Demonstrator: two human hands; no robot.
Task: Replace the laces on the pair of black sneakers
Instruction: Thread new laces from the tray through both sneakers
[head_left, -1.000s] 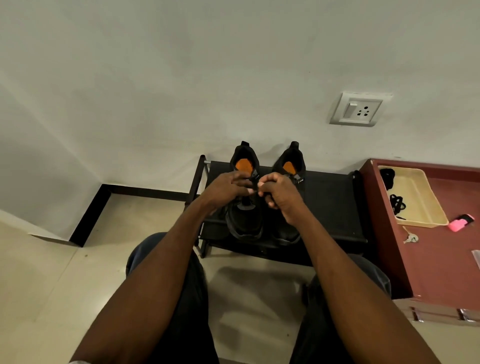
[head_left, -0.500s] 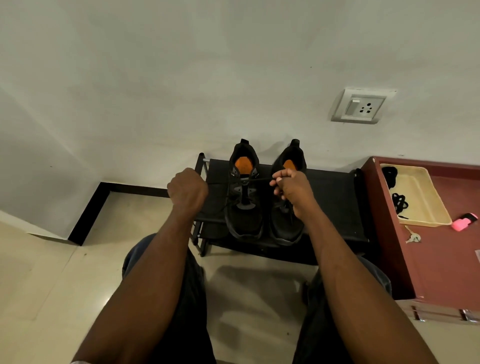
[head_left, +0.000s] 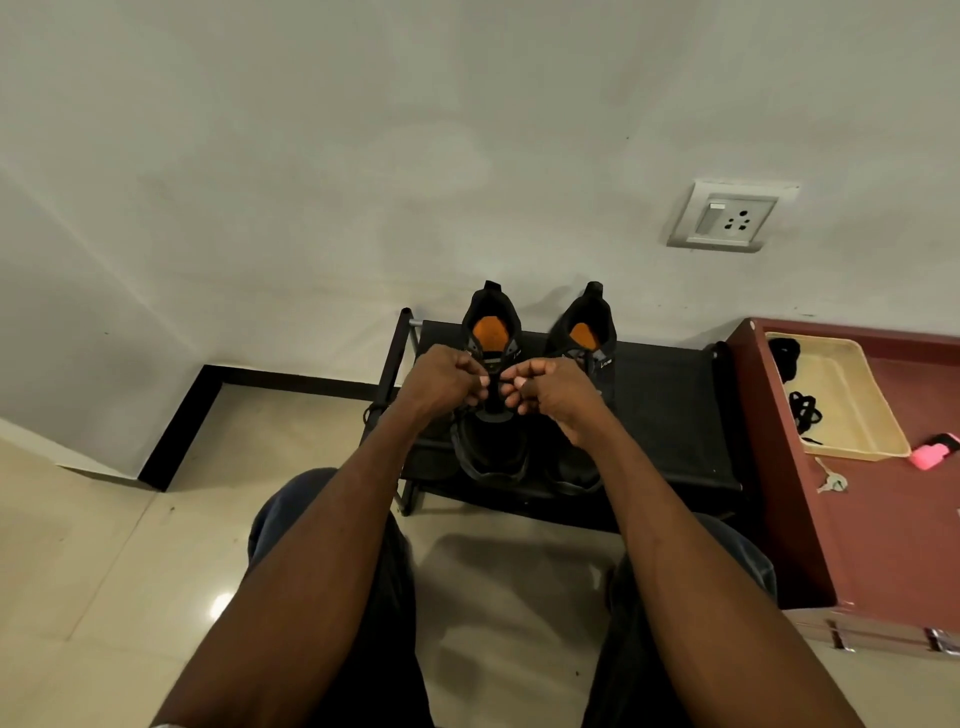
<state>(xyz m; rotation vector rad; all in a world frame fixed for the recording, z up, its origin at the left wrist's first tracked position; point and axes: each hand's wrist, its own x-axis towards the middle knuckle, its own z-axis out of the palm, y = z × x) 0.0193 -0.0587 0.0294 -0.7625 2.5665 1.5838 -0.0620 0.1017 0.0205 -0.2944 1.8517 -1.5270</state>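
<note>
Wall corner and black skirting (head_left: 182, 415) at far left. Black shoe rack (head_left: 670, 405) against the wall with two black sneakers on it, toes toward the person. Left hand (head_left: 441, 382) over the left sneaker (head_left: 491, 447), fingers curled, pinching at the lace area; the lace itself too dark to make out. Right hand (head_left: 550, 387) just beside it, fingers curled the same way, over the gap toward the right sneaker (head_left: 587, 332). Fingertips of both hands nearly meet. At right, maroon cabinet (head_left: 883, 519) with beige tray (head_left: 852, 410) holding black laces (head_left: 805, 410); key (head_left: 832, 483) and pink object (head_left: 935, 454) near the tray.
</note>
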